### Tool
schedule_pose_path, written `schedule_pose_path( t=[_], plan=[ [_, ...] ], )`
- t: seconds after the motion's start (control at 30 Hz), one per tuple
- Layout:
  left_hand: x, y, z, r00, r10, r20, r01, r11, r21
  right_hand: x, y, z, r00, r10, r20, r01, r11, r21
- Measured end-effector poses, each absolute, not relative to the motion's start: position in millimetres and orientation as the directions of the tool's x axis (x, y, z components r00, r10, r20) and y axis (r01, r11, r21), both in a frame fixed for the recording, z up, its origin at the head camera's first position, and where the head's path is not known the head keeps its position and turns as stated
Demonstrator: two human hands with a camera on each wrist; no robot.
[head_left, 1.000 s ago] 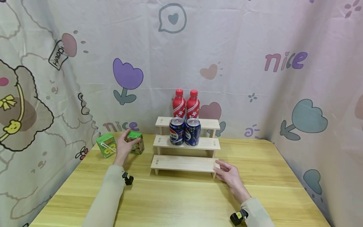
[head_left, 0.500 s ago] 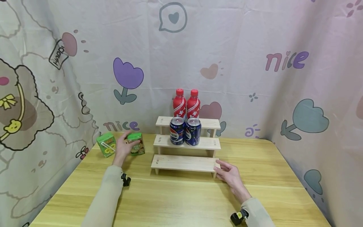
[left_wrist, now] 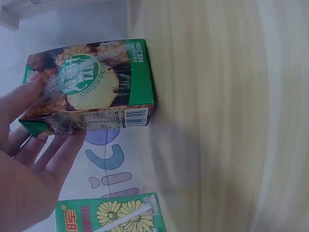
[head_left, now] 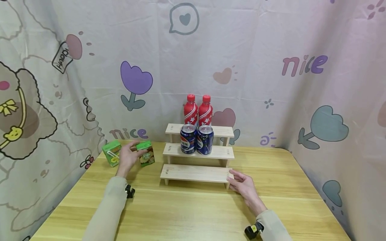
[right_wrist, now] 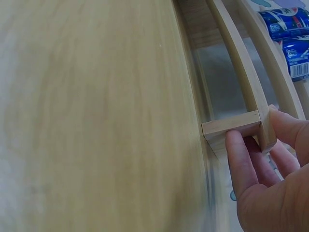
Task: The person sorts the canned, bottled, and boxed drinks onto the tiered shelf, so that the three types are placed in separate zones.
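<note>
My left hand (head_left: 128, 157) holds a green-topped juice carton (head_left: 146, 154) near its top, at the left of the table. In the left wrist view, the thumb lies on the front of this juice carton (left_wrist: 91, 79), which has pineapple pictures, and the fingers reach round its side. Just left of the hand stands a second green carton (head_left: 111, 154) with yellow flowers and a straw, partly covered by the hand. My right hand (head_left: 245, 189) grips the right end of the lowest step of a wooden tiered shelf (head_left: 193, 173), thumb above and fingers against the leg (right_wrist: 231, 124).
Two blue drink cans (head_left: 188, 140) stand side by side on the middle step. Behind them, two red bottles (head_left: 190, 110) occupy the top step. The wooden table (head_left: 193, 214) ends at a patterned cloth backdrop (head_left: 253, 36).
My left wrist has shifted a little left, and the held carton has turned, showing more of its front. It sits slightly nearer and further right. The right hand keeps its place on the shelf.
</note>
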State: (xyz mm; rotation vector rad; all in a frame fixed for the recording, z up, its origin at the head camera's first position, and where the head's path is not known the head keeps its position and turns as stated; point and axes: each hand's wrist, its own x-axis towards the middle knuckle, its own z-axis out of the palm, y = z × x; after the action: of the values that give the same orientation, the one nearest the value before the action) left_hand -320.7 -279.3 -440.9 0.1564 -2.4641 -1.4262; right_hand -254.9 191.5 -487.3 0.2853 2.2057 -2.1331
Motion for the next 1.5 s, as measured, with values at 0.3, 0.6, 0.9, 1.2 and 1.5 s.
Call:
schedule_pose_path(
  t=[0.3, 0.6, 0.9, 1.2, 1.5],
  plan=[
    [-316, -287, -423, -0.959, -0.158, 0.235, 0.084, 0.633, 0.769, -254, 192, -487, -0.981, 0.096, -0.168, 0.171, 0.018, -0.985],
    [-307, -291, -392, -0.971, 0.021, 0.236, 0.183, 0.701, 0.69, -254, 191, -487, -0.981, 0.1, -0.168, 0.171, 0.018, -0.985],
    [-290, -283, -372, -0.971, 0.142, 0.192, 0.237, 0.67, 0.703, -254, 191, -486, -0.981, 0.099, -0.167, 0.17, 0.023, -0.985],
    [-287, -271, -368, -0.956, 0.24, 0.169, 0.284, 0.62, 0.731, -254, 191, -487, -0.98, 0.094, -0.176, 0.18, 0.033, -0.983],
    [-288, -254, -370, -0.937, 0.284, 0.203, 0.338, 0.59, 0.733, -253, 191, -485, -0.98, 0.096, -0.175, 0.179, 0.034, -0.983]
  ],
)
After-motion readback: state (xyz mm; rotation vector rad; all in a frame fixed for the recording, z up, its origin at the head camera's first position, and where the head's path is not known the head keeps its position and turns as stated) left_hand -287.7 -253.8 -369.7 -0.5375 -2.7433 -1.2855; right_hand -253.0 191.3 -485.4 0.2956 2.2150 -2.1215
